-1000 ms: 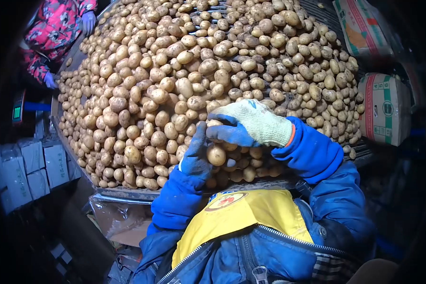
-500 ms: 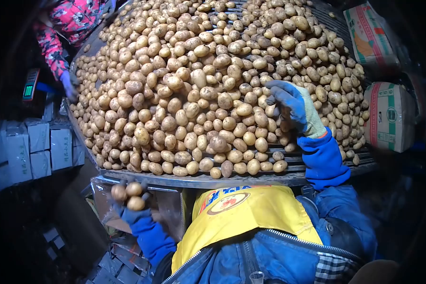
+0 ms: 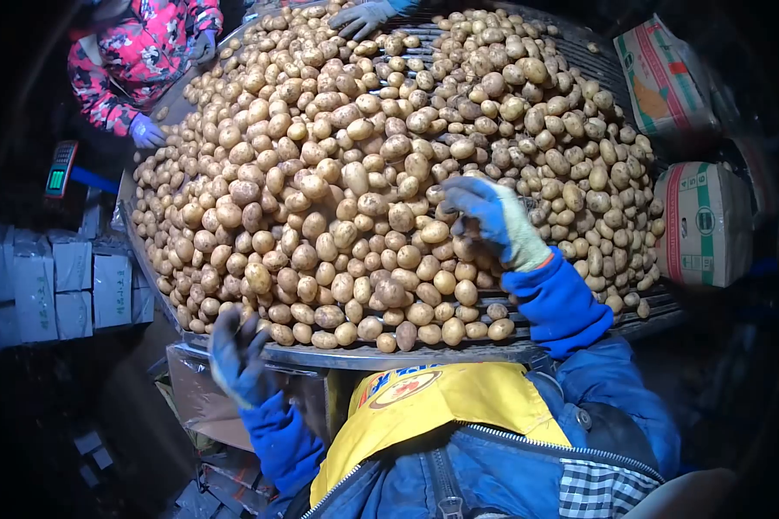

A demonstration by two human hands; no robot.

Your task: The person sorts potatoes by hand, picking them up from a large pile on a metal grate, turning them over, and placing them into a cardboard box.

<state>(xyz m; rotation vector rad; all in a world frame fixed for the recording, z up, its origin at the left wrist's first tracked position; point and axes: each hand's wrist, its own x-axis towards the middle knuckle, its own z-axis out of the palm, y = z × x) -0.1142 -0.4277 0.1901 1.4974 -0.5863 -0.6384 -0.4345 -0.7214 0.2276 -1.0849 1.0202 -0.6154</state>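
A large heap of potatoes (image 3: 320,216) lies spread over a slatted metal table (image 3: 381,356). My right hand (image 3: 491,221), in a blue and cream glove, is over the heap just right of its middle. Its fingers are curved and apart from the thumb, close above the potatoes; the space beneath the palm is partly hidden. At the table's front left edge is my left hand (image 3: 239,359), gloved in blue and grey. Its fingers are spread and no potato shows in it. Below it stands an open cardboard box (image 3: 201,400) lined with clear plastic.
A person in a pink patterned jacket (image 3: 151,52) works at the far left. Another person's gloved hand (image 3: 363,17) touches potatoes at the far edge. Printed cartons (image 3: 705,223) stand right. Stacked white boxes (image 3: 74,290) and a scale with green display (image 3: 58,177) are left.
The several potatoes in my left hand are gone from it, and that hand has risen to the table edge with fingers spread. My right hand has shifted left. A gloved hand has appeared at the far edge.
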